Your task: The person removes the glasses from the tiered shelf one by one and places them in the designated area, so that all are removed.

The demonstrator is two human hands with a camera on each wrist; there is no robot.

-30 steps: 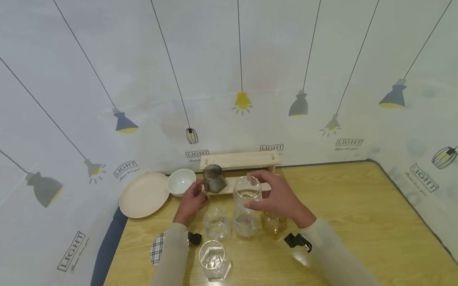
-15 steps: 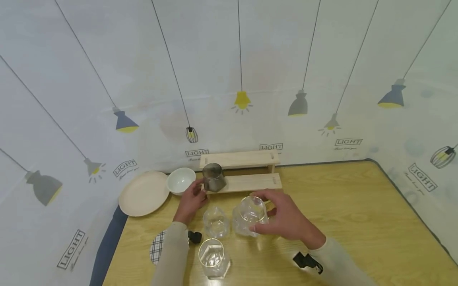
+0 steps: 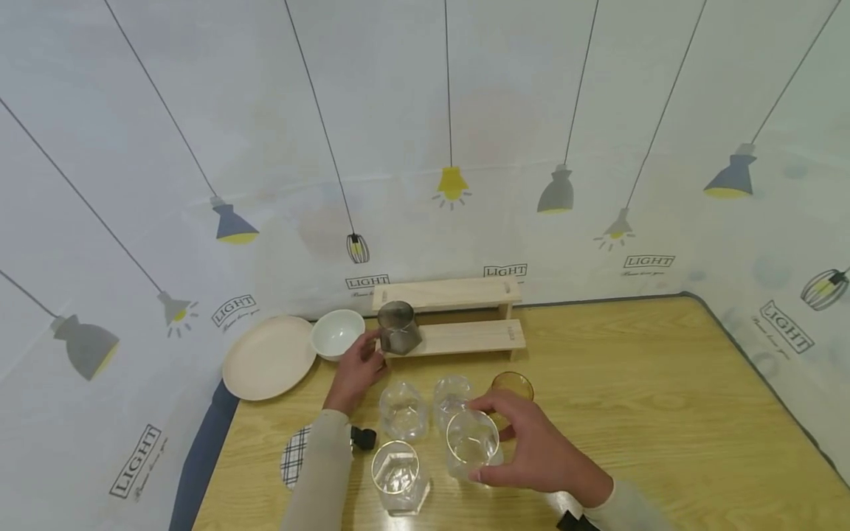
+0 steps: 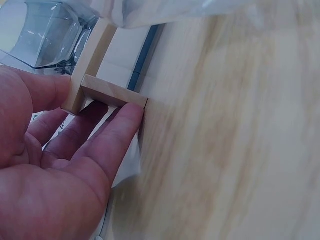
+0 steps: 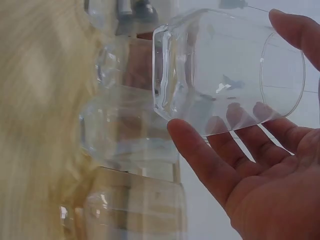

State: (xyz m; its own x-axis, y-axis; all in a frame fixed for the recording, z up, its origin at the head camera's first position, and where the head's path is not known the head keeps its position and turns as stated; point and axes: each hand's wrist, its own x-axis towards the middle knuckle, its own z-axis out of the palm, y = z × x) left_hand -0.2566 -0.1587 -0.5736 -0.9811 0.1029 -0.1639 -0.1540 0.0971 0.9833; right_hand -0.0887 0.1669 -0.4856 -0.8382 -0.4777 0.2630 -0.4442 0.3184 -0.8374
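Note:
My right hand (image 3: 541,446) grips a clear glass with a gold rim (image 3: 472,442) between thumb and fingers. In the right wrist view that glass (image 5: 225,70) is off the table, its base clear of the wood. My left hand (image 3: 358,372) holds the left end of a two-tier wooden shelf (image 3: 468,338). The left wrist view has the thumb against the board's end and the fingers at the leg (image 4: 112,91) below. A smoky grey glass (image 3: 400,330) stands on the lower tier beside that hand.
Two clear glasses (image 3: 403,413) (image 3: 453,398) stand in front of the shelf, and a gold-rimmed one (image 3: 397,476) stands nearer. An amber glass (image 3: 513,383) is partly behind my right hand. A white bowl (image 3: 338,334), a beige plate (image 3: 270,359) and a checked coaster (image 3: 294,457) lie left.
My right hand has carried the clear glass from in front of the lower tier towards me, down past the other glasses. The left hand has stayed at the shelf's end.

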